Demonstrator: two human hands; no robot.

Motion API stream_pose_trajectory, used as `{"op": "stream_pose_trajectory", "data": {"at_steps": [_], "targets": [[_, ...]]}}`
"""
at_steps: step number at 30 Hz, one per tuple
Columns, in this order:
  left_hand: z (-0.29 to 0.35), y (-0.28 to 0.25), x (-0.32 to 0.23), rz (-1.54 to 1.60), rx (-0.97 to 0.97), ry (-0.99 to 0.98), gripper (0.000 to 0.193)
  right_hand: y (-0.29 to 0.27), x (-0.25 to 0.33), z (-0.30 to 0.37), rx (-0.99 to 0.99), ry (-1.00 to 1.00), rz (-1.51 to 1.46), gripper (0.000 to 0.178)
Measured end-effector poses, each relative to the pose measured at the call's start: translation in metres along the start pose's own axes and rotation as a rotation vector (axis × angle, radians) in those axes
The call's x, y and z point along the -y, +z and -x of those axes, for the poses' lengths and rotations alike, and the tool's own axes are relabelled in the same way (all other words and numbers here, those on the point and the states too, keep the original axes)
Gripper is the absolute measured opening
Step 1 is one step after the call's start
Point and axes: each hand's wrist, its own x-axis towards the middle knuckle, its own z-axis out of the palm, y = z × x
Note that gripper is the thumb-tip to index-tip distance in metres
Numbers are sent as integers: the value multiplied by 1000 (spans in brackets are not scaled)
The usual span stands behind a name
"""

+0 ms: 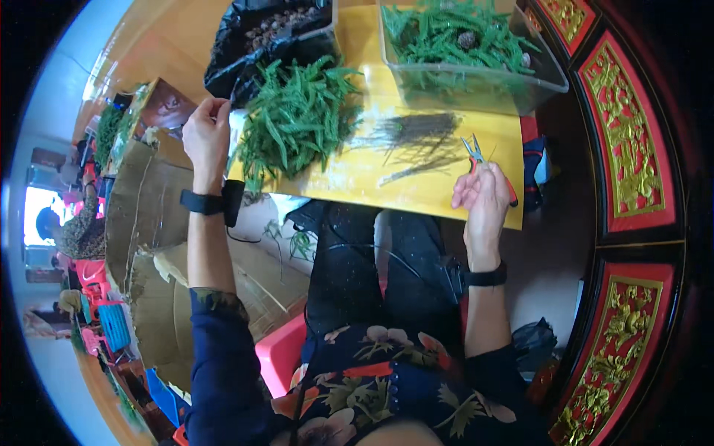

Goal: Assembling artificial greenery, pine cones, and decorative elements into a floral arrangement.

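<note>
My left hand (207, 141) is raised beside the green pile, with thumb and fingers pinched together; whatever may be between them is too small to make out. Just right of it lies a heap of green artificial pine sprigs (297, 119). My right hand (482, 193) is closed around red-handled pliers (476, 151) over the table's near right corner. The jaws point away from me, and a thin stem or wire seems to stick up by the fingertips. Between the hands, a bundle of thin brown stems (420, 134) lies on the yellow tabletop (349, 182).
At the back left stands a tub lined with a black plastic bag (223, 63), holding small pine cones (279, 26). A clear plastic bin (476, 78) at the back right contains green sprigs and cones. Cardboard (149, 201) stands at left; carved red-and-gold panels (625, 141) rise at right.
</note>
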Motion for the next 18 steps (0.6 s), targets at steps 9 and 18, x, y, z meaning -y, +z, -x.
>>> {"op": "stream_pose_trajectory", "data": {"at_steps": [9,18], "targets": [[-139,21,38,-224,268,129,24,-2,-2,6,-15,-19,141,22],[-167,74,38,141,997,103,39,-3,1,2,-37,92,170,21]]}}
